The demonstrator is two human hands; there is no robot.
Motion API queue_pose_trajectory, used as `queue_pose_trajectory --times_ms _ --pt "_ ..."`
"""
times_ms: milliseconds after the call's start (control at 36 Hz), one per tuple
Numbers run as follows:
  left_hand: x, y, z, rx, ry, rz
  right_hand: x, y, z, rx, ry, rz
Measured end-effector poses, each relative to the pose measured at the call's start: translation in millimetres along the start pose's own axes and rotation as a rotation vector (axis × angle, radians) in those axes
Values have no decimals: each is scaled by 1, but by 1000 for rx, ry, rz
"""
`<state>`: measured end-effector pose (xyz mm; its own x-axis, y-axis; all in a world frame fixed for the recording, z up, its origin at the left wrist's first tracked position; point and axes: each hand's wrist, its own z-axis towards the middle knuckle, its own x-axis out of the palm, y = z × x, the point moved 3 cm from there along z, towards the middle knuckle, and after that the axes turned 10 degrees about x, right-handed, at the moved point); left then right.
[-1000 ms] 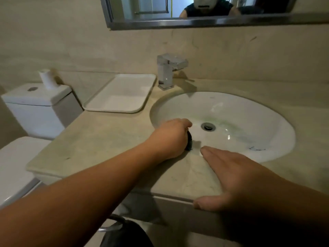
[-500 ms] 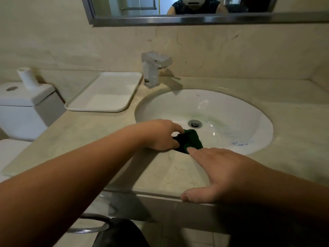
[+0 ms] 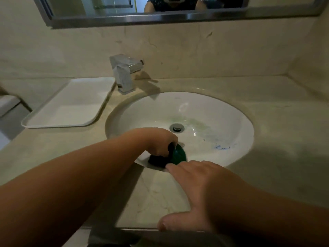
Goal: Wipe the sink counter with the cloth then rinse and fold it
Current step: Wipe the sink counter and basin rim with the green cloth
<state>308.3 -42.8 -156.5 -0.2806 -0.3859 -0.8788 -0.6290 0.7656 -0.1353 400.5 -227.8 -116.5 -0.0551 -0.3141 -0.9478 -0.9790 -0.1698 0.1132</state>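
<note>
My left hand (image 3: pixel 158 141) grips a dark green cloth (image 3: pixel 178 155), bunched up at the near rim of the white oval basin (image 3: pixel 222 111). The cloth hangs partly over the rim into the basin. My right hand (image 3: pixel 197 189) lies flat and spread on the beige stone counter (image 3: pixel 160 198) just in front of the basin; its fingertips are right beside the cloth, and I cannot tell whether they touch it. Its thumb rests at the counter's front edge.
A chrome faucet (image 3: pixel 124 73) stands behind the basin at left. A white rectangular tray (image 3: pixel 71 104) lies on the counter to the left. A toilet tank (image 3: pixel 7 106) sits at the far left. Blue specks mark the basin's right side. A mirror (image 3: pixel 142 13) hangs above.
My left hand has dragged the cloth a little to the right along the near rim, and more of it now shows. The camera has shifted right and down. My right hand stays planted.
</note>
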Motion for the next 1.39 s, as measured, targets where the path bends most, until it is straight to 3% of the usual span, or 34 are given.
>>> queue_pose_trajectory --times_ms 139,278,417,500,639,722,778,861,1083,1389 --pt "-27 8 -40 -88 -221 -163 -2 1 0 20 42 25" --pt "-59 16 -118 -193 -492 -491 -19 15 3 16 120 53" --pt "-66 29 -212 -356 -835 -561 -32 42 8 -39 101 34" --pt "-53 44 -270 -485 -938 -475 -34 58 13 -75 60 -15" --pt "-2 83 -345 -762 -940 -161 -19 78 21 -74 40 -67" --pt "54 103 -355 -830 -713 -121 -10 82 23 -57 8 -89" --pt "87 108 -347 -788 -618 -207 -9 83 23 -43 -8 -89" --pt "104 114 -330 -737 -624 -309 -7 84 26 -36 -25 -103" --pt "81 132 -276 -596 -606 -251 -3 82 37 8 61 -113" --pt "43 88 -188 -204 -648 -179 0 78 41 -39 56 -153"
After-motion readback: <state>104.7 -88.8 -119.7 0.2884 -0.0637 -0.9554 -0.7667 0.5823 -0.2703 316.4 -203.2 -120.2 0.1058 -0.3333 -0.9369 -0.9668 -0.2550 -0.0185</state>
